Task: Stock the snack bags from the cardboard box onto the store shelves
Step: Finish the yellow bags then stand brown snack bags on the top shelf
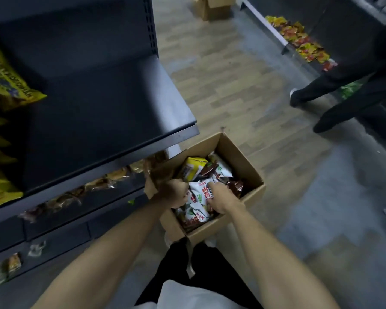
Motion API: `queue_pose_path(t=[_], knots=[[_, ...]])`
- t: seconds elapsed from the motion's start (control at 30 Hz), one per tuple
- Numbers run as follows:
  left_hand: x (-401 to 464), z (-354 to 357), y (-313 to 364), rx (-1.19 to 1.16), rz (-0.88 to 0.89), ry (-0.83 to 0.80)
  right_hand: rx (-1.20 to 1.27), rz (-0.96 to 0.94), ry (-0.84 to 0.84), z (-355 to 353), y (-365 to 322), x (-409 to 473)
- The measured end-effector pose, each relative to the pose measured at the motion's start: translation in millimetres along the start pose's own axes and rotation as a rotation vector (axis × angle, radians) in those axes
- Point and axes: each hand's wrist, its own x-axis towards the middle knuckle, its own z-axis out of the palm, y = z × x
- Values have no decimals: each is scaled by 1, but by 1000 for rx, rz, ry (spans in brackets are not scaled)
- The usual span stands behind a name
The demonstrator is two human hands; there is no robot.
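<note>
The dark shelf point(112, 112) is being left bare on the left; the cardboard box point(239, 157) is being kept on the floor below it. Snack bags point(201, 192) inside are being grasped by the left hand point(173, 192) and right hand point(222, 198).

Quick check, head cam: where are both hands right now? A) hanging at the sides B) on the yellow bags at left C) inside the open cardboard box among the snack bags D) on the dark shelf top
C: the left hand and right hand are both down in the open cardboard box, on the white snack bags.
</note>
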Motion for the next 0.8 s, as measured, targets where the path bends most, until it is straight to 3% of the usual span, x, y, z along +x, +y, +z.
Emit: queue_pose_path(t=[0.2, 0.43, 0.63, 0.8], knots=[[13, 24, -10, -127, -117, 25, 51, 89, -171, 40, -8, 42], [31, 39, -8, -146, -205, -33, 134, 171, -204, 55, -5, 69], [34, 47, -11, -93, -267, -183, 102, 121, -44, 50, -5, 72], [34, 32, -5, -54, -261, -242, 219, 65, 15, 16, 4, 56]])
